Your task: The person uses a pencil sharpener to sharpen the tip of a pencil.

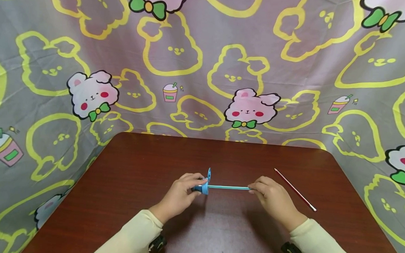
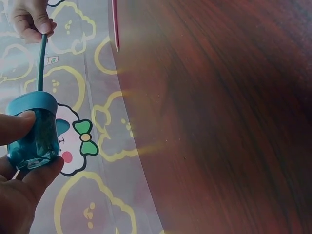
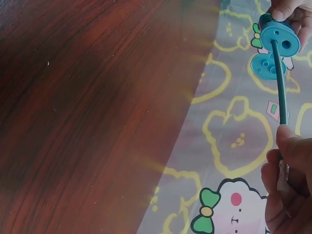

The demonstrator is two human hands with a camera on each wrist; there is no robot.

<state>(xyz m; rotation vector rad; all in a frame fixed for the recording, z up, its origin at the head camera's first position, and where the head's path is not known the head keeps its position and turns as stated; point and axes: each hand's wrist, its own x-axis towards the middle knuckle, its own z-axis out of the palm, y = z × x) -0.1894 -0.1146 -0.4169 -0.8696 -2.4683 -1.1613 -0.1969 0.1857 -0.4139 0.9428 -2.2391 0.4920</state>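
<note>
My left hand (image 1: 176, 198) grips a blue pencil sharpener (image 1: 205, 188) with a see-through container (image 2: 45, 139), thumb on one side and fingers on the other. Its round flip lid (image 3: 265, 67) hangs open, and the face (image 3: 276, 32) has holes of different sizes. A teal pencil (image 1: 228, 187) runs level from one of these holes to my right hand (image 1: 276, 200), which pinches it near the ferrule (image 3: 282, 175). The pencil's front end is hidden inside the sharpener. Shadows of both hands fall on the wood below.
A red pencil (image 1: 295, 190) lies slantwise on the dark brown table (image 1: 147, 158), beyond and right of my right hand. A curtain (image 1: 198, 58) printed with cartoon rabbits hangs behind and along the sides of the table.
</note>
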